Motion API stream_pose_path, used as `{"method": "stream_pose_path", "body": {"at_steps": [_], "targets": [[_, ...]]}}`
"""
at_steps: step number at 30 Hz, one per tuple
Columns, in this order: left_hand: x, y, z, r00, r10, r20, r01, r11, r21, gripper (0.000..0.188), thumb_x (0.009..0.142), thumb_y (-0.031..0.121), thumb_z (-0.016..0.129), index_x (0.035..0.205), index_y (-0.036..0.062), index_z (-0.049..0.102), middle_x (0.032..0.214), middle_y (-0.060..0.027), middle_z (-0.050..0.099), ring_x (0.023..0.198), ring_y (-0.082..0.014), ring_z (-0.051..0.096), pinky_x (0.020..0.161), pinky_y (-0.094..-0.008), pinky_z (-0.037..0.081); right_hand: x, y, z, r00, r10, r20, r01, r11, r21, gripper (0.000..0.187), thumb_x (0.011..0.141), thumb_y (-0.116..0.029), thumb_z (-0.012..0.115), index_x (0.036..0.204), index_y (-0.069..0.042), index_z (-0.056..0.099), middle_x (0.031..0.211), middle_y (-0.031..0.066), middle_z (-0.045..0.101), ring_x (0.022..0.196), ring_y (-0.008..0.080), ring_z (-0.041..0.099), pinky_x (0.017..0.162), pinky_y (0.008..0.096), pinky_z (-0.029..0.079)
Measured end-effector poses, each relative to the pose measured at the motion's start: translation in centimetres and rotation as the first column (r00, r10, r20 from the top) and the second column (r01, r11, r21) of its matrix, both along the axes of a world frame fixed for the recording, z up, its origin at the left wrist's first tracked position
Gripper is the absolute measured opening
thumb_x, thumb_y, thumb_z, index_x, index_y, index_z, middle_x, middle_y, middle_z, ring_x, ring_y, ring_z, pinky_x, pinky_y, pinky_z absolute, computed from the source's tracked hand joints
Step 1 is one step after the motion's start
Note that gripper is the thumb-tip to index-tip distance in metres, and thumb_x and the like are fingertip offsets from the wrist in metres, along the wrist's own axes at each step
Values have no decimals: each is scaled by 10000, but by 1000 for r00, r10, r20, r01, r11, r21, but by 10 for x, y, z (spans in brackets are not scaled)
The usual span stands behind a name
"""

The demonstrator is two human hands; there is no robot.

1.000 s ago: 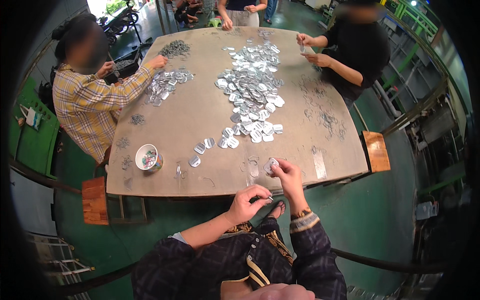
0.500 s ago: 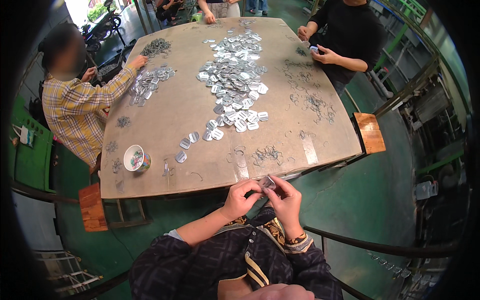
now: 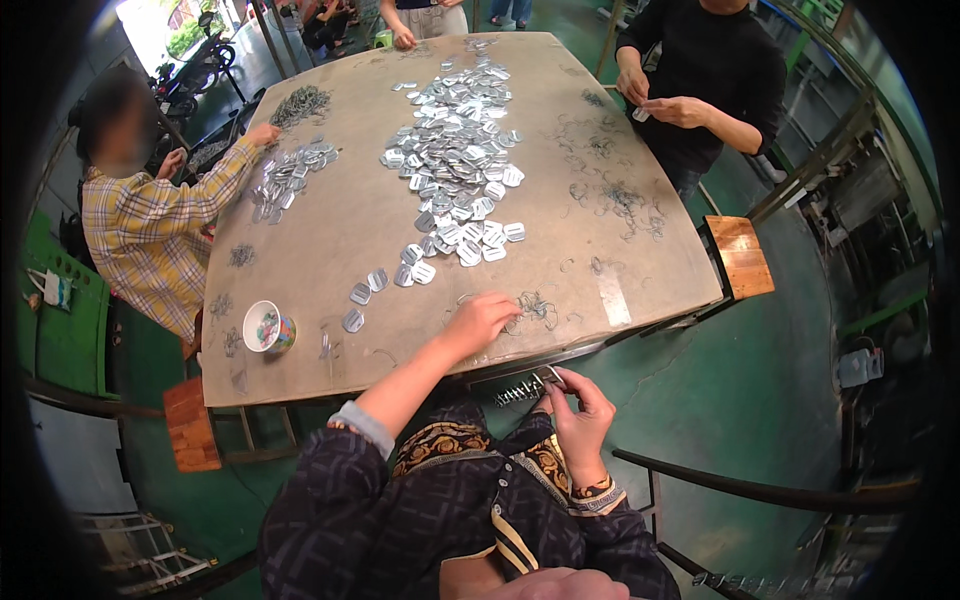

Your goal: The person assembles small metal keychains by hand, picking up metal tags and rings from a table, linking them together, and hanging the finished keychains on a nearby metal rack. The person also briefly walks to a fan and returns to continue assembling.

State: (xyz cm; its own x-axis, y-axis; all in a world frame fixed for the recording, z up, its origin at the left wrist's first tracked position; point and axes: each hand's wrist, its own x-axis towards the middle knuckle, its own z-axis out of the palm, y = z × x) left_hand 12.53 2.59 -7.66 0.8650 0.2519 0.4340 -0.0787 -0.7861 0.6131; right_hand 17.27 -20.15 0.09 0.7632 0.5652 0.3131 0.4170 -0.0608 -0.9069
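Note:
My left hand (image 3: 480,325) reaches over the near table edge, its fingers bent together at the left side of a small heap of thin bent wire clips (image 3: 540,312). Whether a clip is between the fingertips is too small to see. Below the table edge, my right hand (image 3: 583,410) pinches a flat silver metal buckle (image 3: 549,377) between thumb and fingers. Just left of it shows a row of small shiny metal pieces (image 3: 518,391); I cannot tell whether it joins the buckle. Slotted silver buckles (image 3: 455,160) lie in a long pile down the table's middle.
A paper cup (image 3: 270,327) with small coloured bits stands at the table's (image 3: 300,370) near left. A person in a yellow plaid shirt (image 3: 150,240) works at the left, one in black (image 3: 700,80) at the right, another at the far end. Wooden stools (image 3: 740,257) flank the table.
My left hand has left the buckle and moved up onto the table to the wire clips. My right hand keeps the buckle, slightly lower. The person in black has brought both hands together.

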Motion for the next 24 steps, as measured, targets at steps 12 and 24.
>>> {"method": "stream_pose_path", "body": {"at_steps": [12,24], "targets": [[51,35,-9,954,-159,-255,278,787,551,48,742,100,567,735,59,592,783,-66,575,783,-266,605,690,-380,501,13,4,-3,998,-65,-18,66,997,36,288,736,81,706,1012,6,675,808,87,688,690,97,627,606,224,475],[-26,-41,90,993,-101,-66,47,829,-557,75,737,52,675,787,23,628,728,-53,612,658,-157,592,605,-267,470,18,9,-15,998,-42,-39,43,999,5,364,735,66,710,1083,-22,647,837,82,702,752,116,664,685,246,514]]}}
